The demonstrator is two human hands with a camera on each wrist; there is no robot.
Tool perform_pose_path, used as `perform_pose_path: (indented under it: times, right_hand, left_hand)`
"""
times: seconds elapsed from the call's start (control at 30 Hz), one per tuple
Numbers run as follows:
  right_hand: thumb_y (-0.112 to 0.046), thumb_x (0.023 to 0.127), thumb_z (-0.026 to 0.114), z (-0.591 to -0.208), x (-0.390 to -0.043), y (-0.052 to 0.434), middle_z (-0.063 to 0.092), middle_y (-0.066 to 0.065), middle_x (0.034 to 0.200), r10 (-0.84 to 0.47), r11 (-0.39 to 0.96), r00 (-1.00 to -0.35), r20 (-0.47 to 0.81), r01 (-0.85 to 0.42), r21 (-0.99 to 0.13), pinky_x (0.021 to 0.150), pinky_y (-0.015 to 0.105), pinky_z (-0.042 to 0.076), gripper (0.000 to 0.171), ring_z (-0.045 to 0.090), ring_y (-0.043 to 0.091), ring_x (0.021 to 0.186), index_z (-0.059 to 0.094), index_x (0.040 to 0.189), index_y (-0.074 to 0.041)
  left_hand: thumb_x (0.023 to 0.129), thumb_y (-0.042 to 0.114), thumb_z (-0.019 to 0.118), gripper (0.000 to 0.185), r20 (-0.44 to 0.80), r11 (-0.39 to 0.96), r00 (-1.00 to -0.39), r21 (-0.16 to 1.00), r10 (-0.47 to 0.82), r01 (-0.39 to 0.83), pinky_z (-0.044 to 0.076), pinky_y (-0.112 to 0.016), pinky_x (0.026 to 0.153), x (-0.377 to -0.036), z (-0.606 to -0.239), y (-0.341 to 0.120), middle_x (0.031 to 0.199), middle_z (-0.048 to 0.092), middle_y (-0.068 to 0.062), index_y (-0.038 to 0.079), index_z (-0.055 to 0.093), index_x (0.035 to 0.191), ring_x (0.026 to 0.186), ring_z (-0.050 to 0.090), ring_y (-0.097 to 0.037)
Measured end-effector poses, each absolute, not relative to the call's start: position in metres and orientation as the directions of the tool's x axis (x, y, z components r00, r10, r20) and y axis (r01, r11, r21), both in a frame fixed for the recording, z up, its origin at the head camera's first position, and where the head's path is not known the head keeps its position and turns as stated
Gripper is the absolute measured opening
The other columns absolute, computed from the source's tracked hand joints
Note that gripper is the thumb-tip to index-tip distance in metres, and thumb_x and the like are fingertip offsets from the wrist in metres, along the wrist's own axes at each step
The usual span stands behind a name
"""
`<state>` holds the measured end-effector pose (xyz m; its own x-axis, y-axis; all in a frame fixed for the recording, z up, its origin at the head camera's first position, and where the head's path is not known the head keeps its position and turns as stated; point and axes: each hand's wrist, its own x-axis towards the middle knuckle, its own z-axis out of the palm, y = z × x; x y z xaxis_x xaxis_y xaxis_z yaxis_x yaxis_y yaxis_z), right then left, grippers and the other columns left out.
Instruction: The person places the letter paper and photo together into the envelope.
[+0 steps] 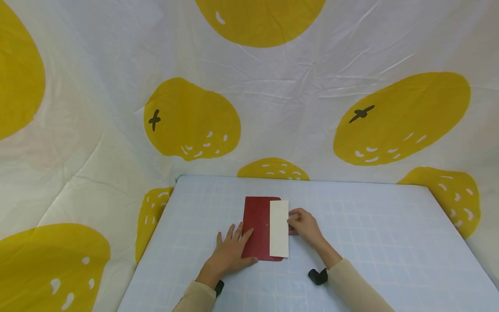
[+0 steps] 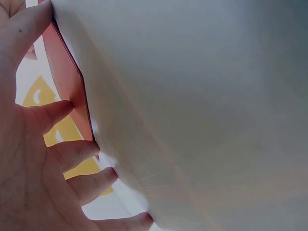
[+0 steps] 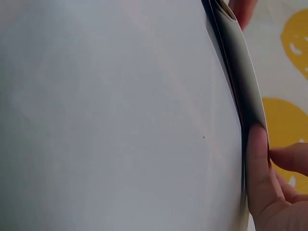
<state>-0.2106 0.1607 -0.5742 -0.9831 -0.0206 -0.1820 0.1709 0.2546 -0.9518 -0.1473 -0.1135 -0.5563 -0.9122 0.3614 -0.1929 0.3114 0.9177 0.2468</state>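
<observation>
A thin red folder-like cover lies flat on the table, with a white strip of paper or card over its right side. My left hand rests with spread fingers at the cover's left edge, thumb by its lower edge. In the left wrist view, fingertips touch the red cover and the tabletop. My right hand pinches the white strip's right edge. From the right wrist, the strip stands raised between a finger and thumb, with a dark gap below it.
A pale blue checked cloth covers the table. Behind and to the left hangs a white curtain with large yellow fruit prints. Black wrist devices show at both cuffs, the right one close over the table.
</observation>
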Motion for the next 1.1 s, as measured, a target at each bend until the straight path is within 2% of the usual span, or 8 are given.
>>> perform_pose_path:
  times: [0.23,0.5,1.1]
  right_hand:
    - [-0.001,0.090,0.068,-0.572,-0.205,0.157,0.069,0.010,0.084,0.006,0.272,-0.983,-0.183,0.178,-0.946,0.060,0.037,0.059,0.022,0.068,0.023,0.068,0.060,0.111,0.003]
    - [0.000,0.089,0.069,-0.567,-0.203,0.153,0.066,0.010,0.078,0.029,0.309,-0.984,-0.173,0.174,-0.935,0.055,0.036,0.059,0.021,0.066,0.021,0.060,0.061,0.108,0.005]
    - [-0.001,0.091,0.069,-0.566,-0.209,0.139,0.066,0.011,0.082,-0.003,0.264,-0.983,-0.185,0.177,-0.948,0.056,0.036,0.059,0.019,0.066,0.021,0.061,0.061,0.107,0.004]
  left_hand:
    - [0.081,0.063,0.071,0.092,-0.192,0.916,-0.910,0.245,0.367,0.318,0.019,-0.074,0.107,-0.148,-0.557,-0.114,0.161,0.027,-0.014,0.022,0.036,0.156,0.145,0.021,-0.043]
    - [0.082,0.065,0.069,0.092,-0.192,0.914,-0.908,0.245,0.373,0.323,0.018,-0.074,0.107,-0.148,-0.560,-0.115,0.162,0.026,-0.014,0.023,0.034,0.157,0.146,0.020,-0.043]
    - [0.080,0.063,0.072,0.093,-0.191,0.919,-0.912,0.235,0.364,0.317,0.020,-0.073,0.107,-0.148,-0.561,-0.114,0.161,0.028,-0.013,0.023,0.036,0.156,0.145,0.022,-0.042]
